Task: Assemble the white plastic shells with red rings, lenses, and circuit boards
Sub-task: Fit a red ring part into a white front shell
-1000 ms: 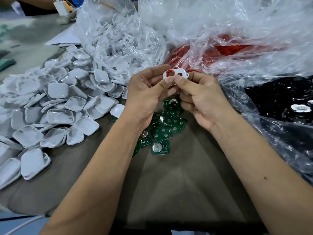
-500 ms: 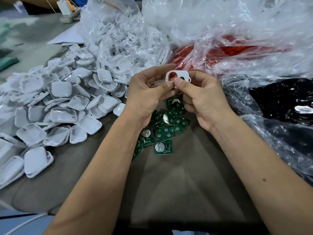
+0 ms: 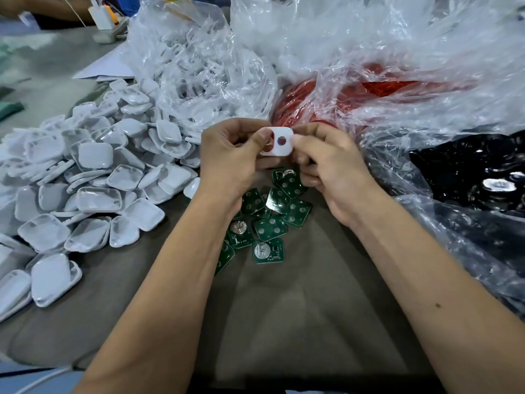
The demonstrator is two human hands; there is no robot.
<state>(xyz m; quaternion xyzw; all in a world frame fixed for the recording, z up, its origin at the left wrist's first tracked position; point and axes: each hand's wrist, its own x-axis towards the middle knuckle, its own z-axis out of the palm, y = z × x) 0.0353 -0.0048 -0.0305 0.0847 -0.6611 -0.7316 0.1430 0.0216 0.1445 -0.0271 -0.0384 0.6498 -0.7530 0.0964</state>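
Currently one white shell [image 3: 279, 141] is up in the air between both hands, above the circuit boards [image 3: 270, 214]. Left hand [image 3: 230, 160] pinches its left edge, thumb on the front face, fingers curled behind. Right hand [image 3: 332, 166] pinches the right edge the same way. The shell's broad face is toward the camera, long axis roughly left-right, with one reddish round hole showing; a second opening is partly under the left thumb. About ten green boards lie loose on the table [image 3: 298, 322]. The loose white shells [image 3: 93, 177] at left are too many to count. Three bags: white parts [image 3: 199, 61], red rings [image 3: 355, 95], black parts [image 3: 468, 172].
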